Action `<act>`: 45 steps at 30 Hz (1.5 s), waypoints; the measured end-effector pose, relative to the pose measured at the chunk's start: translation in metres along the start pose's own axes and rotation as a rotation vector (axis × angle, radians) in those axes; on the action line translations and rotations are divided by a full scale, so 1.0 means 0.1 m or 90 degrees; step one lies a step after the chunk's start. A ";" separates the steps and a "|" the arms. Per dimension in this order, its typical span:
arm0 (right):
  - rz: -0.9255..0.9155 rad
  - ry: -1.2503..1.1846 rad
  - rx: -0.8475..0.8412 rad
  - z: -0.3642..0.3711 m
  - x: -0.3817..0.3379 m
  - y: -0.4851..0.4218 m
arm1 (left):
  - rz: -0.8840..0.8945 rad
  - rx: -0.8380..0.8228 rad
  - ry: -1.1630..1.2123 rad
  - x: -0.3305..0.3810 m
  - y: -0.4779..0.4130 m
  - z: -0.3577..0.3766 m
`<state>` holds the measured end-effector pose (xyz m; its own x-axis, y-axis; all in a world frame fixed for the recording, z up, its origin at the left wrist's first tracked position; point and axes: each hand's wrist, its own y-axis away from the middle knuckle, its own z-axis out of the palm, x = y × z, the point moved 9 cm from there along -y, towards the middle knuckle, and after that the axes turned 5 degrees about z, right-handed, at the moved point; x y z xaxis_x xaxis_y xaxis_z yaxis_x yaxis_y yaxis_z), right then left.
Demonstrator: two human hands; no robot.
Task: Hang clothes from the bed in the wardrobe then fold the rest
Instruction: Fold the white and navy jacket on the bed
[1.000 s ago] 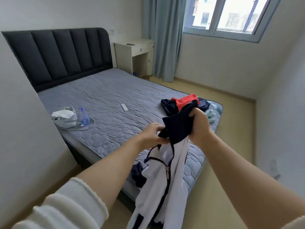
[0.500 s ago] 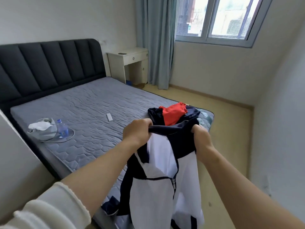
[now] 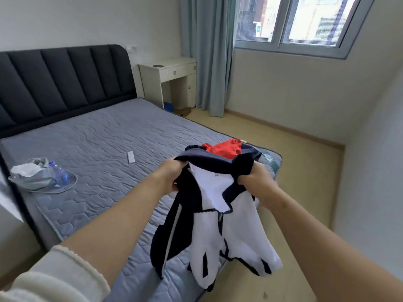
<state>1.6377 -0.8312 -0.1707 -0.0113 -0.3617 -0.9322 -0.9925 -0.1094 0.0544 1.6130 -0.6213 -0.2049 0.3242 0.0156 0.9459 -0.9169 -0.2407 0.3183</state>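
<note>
I hold a navy and white zip jacket [image 3: 218, 232] up in front of me, over the foot corner of the bed [image 3: 98, 153]. My left hand [image 3: 169, 174] grips its dark collar on the left. My right hand [image 3: 254, 178] grips the collar on the right. The jacket hangs down, its zip partly closed. Behind it, a pile of clothes [image 3: 224, 149] with a red garment on top lies at the bed's far corner.
A grey bag with a white cloth [image 3: 32, 176] and a water bottle [image 3: 57, 174] sit on the bed's left side. A small white remote [image 3: 130, 157] lies mid-mattress. A white bedside table [image 3: 172, 79], a curtain [image 3: 207, 53] and a window [image 3: 305, 25] stand beyond.
My hands have moved apart along the collar, spreading the jacket open. The view has turned left and lifted, and the jacket hangs wider than before.
</note>
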 end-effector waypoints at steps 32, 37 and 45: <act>0.189 -0.341 -0.502 0.74 0.03 -3.52 | 0.088 -0.046 0.010 0.54 -2.37 1.09; 0.196 -0.260 -0.550 1.02 0.09 -3.27 | 0.048 0.293 -0.149 0.31 -2.18 0.65; -0.097 0.056 -0.519 1.15 -0.47 -3.06 | 0.028 0.484 -0.426 0.69 -1.64 0.13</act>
<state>1.9278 -0.6748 -0.1847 0.1593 -0.3551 -0.9211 -0.5823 -0.7873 0.2028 1.7887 -0.5930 -0.1928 0.5711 -0.4989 0.6519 -0.6160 -0.7854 -0.0614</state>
